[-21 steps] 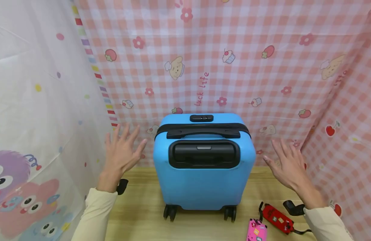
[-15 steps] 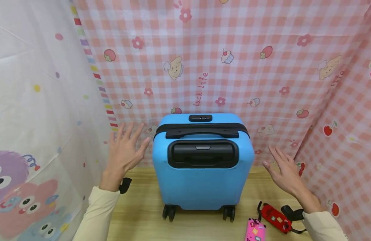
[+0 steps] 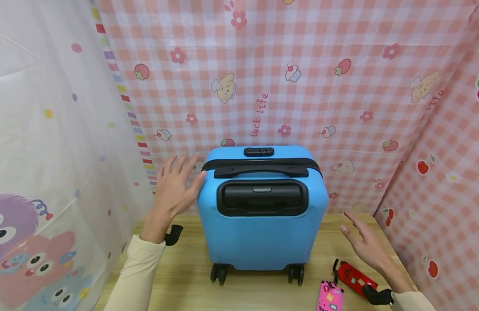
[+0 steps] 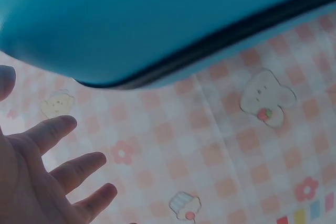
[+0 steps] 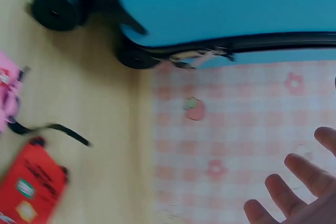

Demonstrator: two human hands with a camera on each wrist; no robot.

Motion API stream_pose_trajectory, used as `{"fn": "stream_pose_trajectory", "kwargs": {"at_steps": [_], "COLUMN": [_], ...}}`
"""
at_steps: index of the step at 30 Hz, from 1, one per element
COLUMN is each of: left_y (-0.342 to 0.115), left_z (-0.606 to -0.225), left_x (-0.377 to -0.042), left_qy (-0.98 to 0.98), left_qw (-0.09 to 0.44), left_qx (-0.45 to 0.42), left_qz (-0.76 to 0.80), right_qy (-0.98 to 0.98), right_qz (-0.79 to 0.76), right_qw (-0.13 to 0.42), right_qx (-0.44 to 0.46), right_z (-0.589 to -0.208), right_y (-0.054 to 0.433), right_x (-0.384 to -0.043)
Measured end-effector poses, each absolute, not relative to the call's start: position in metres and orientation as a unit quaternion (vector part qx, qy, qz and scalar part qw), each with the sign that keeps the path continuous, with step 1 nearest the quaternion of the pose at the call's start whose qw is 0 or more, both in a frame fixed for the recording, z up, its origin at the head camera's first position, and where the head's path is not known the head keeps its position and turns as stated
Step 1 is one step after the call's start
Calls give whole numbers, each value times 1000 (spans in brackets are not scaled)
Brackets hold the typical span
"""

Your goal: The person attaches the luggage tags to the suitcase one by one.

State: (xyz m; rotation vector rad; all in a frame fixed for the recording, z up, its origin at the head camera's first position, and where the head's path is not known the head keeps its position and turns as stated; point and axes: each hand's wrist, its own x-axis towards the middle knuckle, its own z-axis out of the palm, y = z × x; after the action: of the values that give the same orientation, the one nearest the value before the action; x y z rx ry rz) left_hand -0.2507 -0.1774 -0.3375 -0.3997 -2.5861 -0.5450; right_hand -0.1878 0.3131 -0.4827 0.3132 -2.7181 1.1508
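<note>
A light blue suitcase (image 3: 263,242) stands upright on its black wheels, with a black carry handle (image 3: 263,171) and a recessed trolley handle (image 3: 263,198) on its upper part. My left hand (image 3: 172,190), fingers spread, is at the suitcase's upper left side; in the left wrist view its fingers (image 4: 79,171) are apart from the blue shell. To the right of the suitcase my right hand (image 3: 365,246) hovers with straight fingers, holding nothing. Below it lie a red luggage tag (image 3: 354,276) and a pink luggage tag (image 3: 330,298), partly cut off by the frame's bottom edge.
The suitcase stands on a wooden surface (image 3: 177,276). Behind it hangs a pink checked cloth (image 3: 321,99), which continues on the right. A white printed sheet (image 3: 68,142) hangs on the left. Black wrist mounts (image 3: 173,235) sit at both wrists.
My left hand has moved right, up to the suitcase's side. The right hand has moved lower, nearer the red luggage tag. The suitcase stays in place.
</note>
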Motion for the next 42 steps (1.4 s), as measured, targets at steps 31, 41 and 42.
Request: {"fn": "stream_pose_trajectory", "kwargs": {"at_steps": [31,41,42], "left_y": [-130,-129,-129], "left_z": [-335,-339,-339], "left_x": [-258,-261,-261], "left_qy": [-902,-900,-900], "left_qw": [141,141,142], "left_qx": [-218,-219,-219], "left_qz": [-344,-349,-350], "right_qy": [-850,-865,-869], "right_qz": [494,465,460], "right_qw": [-138,-117,-113], "right_qx": [-119,-147,-147], "right_z": [-610,-624,-625], "right_y": [307,302,301], "right_x": [-144,-135,-134]}}
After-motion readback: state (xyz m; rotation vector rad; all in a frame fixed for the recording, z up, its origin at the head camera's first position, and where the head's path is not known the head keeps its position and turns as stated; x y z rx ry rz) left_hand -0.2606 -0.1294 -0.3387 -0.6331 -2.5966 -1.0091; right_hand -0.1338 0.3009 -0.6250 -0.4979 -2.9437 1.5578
